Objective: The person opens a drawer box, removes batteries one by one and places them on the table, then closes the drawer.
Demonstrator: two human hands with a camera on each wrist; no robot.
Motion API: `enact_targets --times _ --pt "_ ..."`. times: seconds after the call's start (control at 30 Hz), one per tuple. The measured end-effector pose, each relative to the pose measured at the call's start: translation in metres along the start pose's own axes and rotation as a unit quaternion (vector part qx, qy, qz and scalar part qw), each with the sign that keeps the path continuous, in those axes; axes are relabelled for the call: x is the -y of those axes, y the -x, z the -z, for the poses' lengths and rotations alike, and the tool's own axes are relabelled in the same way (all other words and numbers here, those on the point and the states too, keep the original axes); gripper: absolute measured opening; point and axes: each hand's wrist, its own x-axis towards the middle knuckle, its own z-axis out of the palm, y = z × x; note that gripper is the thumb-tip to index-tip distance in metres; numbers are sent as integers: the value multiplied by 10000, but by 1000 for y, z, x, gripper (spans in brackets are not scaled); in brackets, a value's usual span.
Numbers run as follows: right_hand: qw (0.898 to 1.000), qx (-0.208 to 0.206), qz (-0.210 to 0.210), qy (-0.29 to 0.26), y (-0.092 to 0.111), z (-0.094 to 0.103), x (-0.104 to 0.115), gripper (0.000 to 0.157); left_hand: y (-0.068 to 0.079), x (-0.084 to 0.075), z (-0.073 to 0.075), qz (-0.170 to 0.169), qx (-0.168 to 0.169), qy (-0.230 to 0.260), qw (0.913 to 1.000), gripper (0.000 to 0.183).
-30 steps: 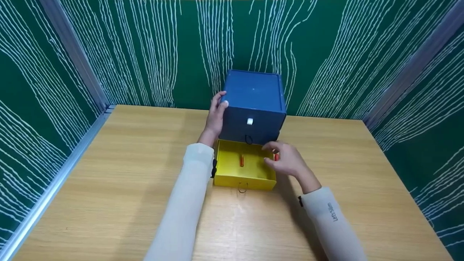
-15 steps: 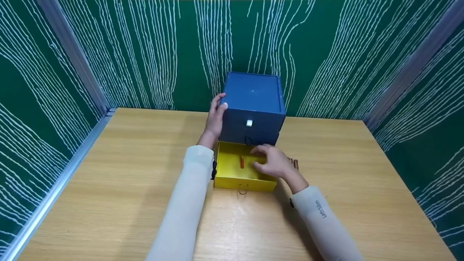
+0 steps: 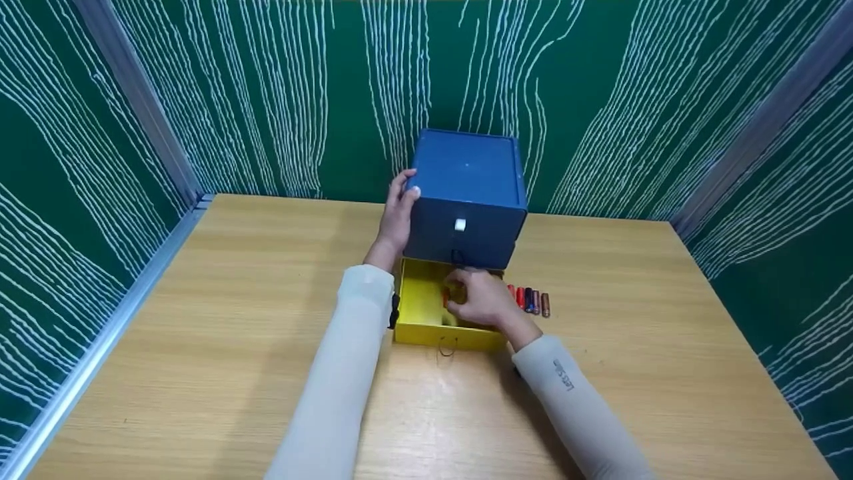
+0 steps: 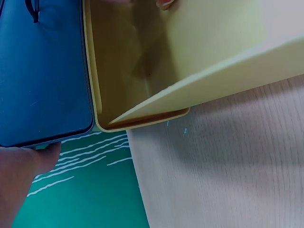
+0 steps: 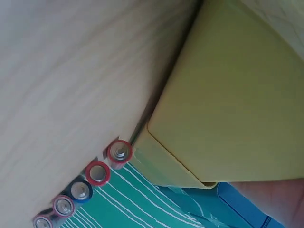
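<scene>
A blue drawer box (image 3: 466, 167) stands at the back of the table, its yellow drawer (image 3: 413, 335) pulled out toward me. My left hand (image 3: 396, 213) rests against the box's left side, the thumb near the top front edge. Inside the drawer lies a red battery (image 3: 446, 297). My right hand (image 3: 485, 298) reaches in over the drawer's right side, thumb and forefinger curved about the battery with a gap between them. Its other fingers are hidden. The left wrist view shows only a red end of the battery (image 4: 165, 4) at the top edge.
Several batteries (image 3: 536, 302) lie in a row on the table, right of the drawer. The box front has a white knob (image 3: 460, 225) and a dark loop; another loop (image 3: 448, 347) hangs on the drawer front. Green walls with white lines (image 3: 266, 100) enclose the wooden table (image 3: 220, 333).
My right hand has moved left and into the drawer, down to the red battery. The row of batteries has come into sight behind it. The left hand has stayed on the box.
</scene>
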Motion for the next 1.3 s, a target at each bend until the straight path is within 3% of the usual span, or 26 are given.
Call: enact_targets --times 0.43,0.67,0.9,1.3 --pt "9972 242 -108 703 -13 -7 -6 47 1 1 0 143 10 1 9999 40" --pt "9961 212 44 860 -16 -9 -8 44 -14 23 2 -21 -93 42 9999 36" --pt "9952 218 181 936 -17 -9 -8 41 0 1 0 -56 -36 5 10000 40" --pt "9958 204 211 872 -17 -12 -9 35 1 1 -1 22 -49 -6 10000 40"
